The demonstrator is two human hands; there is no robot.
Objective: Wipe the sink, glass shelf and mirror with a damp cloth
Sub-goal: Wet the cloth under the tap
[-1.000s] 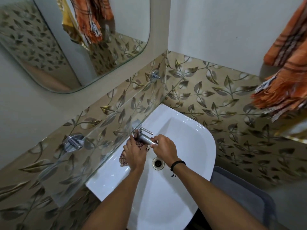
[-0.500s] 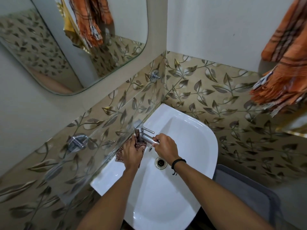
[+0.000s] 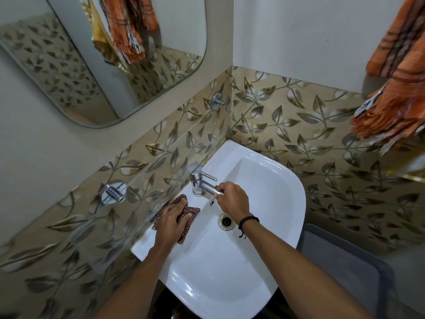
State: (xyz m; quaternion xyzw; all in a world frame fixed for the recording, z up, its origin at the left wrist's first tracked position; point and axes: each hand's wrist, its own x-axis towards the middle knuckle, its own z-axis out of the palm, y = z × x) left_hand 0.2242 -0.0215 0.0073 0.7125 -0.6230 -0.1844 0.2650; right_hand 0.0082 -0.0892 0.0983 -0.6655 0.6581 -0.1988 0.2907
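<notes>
A white sink (image 3: 271,180) fills the lower middle, with a chrome tap (image 3: 199,181) at its back rim and a drain (image 3: 226,221) in the bowl. My left hand (image 3: 171,217) holds a brown checked cloth (image 3: 189,216) against the sink's back rim, left of the tap. My right hand (image 3: 232,199) grips the tap's spout. A clear glass shelf (image 3: 147,178) runs along the tiled wall above the rim on chrome brackets (image 3: 113,191). The mirror (image 3: 103,58) hangs at the upper left.
An orange plaid towel (image 3: 395,93) hangs at the upper right and shows in the mirror. Leaf-patterned tiles cover both walls around the corner. A grey mat (image 3: 345,268) lies on the floor to the sink's right.
My left hand has slid the cloth away from the tap's base, leftward along the sink's back rim. My right hand has stayed on the spout.
</notes>
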